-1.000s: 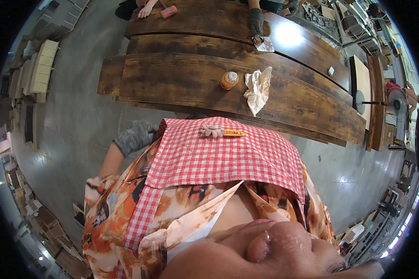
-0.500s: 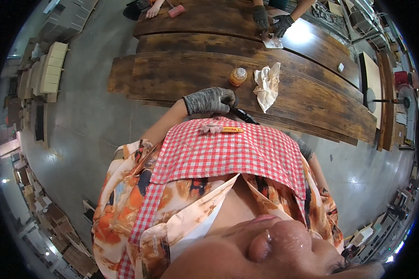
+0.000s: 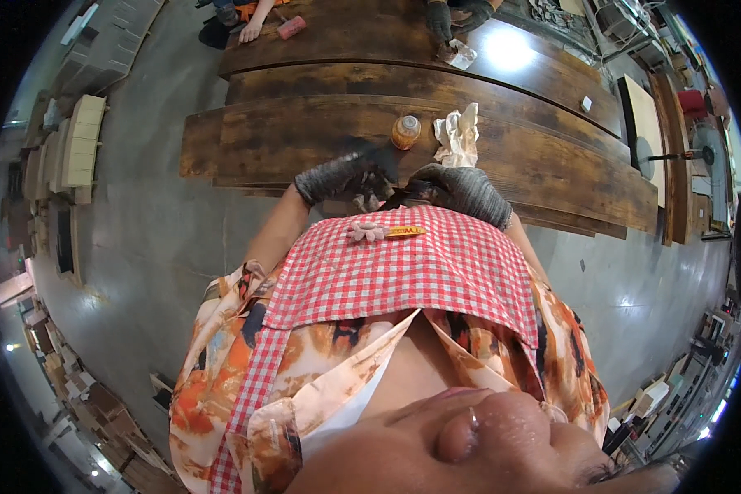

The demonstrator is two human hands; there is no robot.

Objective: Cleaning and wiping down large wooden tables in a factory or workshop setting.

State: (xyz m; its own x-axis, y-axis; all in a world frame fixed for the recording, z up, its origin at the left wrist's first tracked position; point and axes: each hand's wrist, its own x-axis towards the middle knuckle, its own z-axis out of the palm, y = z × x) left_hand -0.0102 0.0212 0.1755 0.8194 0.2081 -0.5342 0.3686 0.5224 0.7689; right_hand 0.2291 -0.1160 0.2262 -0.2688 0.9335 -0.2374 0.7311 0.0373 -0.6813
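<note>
Workshop floor, long dark wooden desk [image 3: 552, 165] across frame top. Both gloved hands meet at centre frame: left hand [image 3: 342, 177] and right hand [image 3: 461, 188] on a small dark object [image 3: 403, 196] (unclear what); finger grip can't be told. Orange jar [image 3: 405, 132] and crumpled rag [image 3: 457, 136] just above.

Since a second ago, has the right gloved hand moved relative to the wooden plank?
Yes. The right hand has come up from out of sight onto the near edge of the plank, below the crumpled cloth.
</note>
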